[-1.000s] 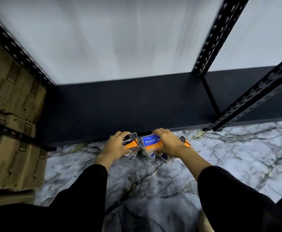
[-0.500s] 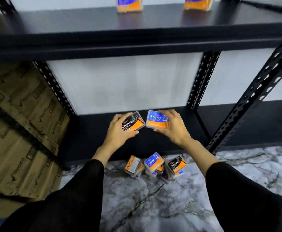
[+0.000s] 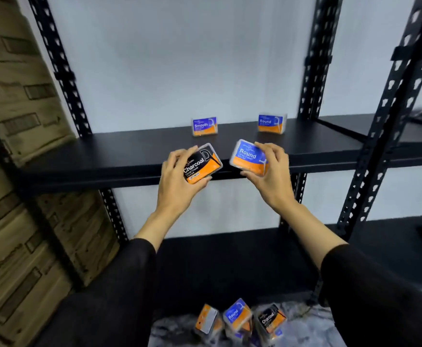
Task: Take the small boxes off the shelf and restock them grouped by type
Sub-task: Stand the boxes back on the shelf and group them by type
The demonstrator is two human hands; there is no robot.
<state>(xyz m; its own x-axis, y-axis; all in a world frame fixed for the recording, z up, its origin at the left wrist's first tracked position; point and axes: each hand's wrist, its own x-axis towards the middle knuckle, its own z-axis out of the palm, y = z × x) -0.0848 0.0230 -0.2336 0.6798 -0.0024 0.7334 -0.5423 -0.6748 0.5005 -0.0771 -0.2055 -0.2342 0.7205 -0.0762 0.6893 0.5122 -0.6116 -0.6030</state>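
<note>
My left hand (image 3: 177, 181) grips a black and orange Charcoal box (image 3: 202, 163), held just in front of the black shelf (image 3: 104, 156). Beside it, my right hand (image 3: 270, 176) pinches a blue and orange Round box (image 3: 248, 157) at the same height. Two boxes stand upright on that shelf near the back: a blue Smooth box (image 3: 204, 125) and a blue Round box (image 3: 272, 123). On the marble floor below lies a small pile of boxes: an orange one (image 3: 206, 320), a Round one (image 3: 237, 316) and a Charcoal one (image 3: 270, 319).
Stacked cardboard cartons (image 3: 17, 221) fill the left side. Black perforated uprights (image 3: 312, 71) frame the shelf bay, and a second upright (image 3: 390, 121) stands to the right. A lower black shelf (image 3: 230, 266) sits under my arms. A white wall backs the rack.
Both hands rose from the floor pile with a box each, up to the higher shelf. The view tilted upward, bringing the two standing boxes into sight.
</note>
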